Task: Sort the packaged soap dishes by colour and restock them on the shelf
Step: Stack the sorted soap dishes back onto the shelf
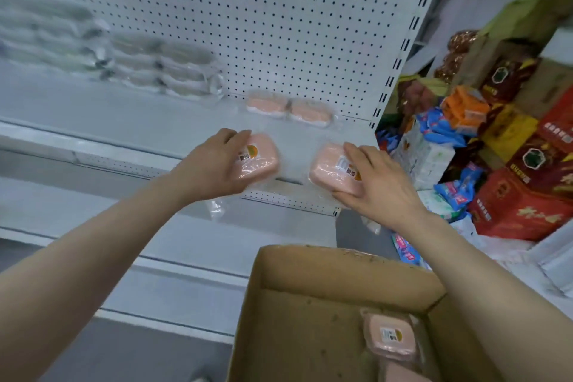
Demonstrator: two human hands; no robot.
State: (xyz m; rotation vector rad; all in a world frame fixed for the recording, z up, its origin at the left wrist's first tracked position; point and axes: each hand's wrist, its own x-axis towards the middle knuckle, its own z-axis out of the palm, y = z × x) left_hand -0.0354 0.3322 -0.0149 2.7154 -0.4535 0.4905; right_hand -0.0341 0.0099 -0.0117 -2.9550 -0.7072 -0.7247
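My left hand (214, 164) grips a pink packaged soap dish (260, 158) above the front of the white shelf (130, 121). My right hand (378, 183) grips a second pink soap dish (328, 170) just to its right, near the shelf's right end. Two pink soap dishes (288, 108) lie side by side at the back of the shelf against the pegboard. Stacks of grey and white packaged soap dishes (161, 68) stand at the back left. In the cardboard box (310, 319) below me lie more pink soap dishes (390, 338).
A white pegboard back panel (263, 9) rises behind the shelf. Lower white shelves (155, 263) step out beneath it. To the right of the shelf upright, a heap of red, orange and blue packaged goods (496, 149) fills the floor.
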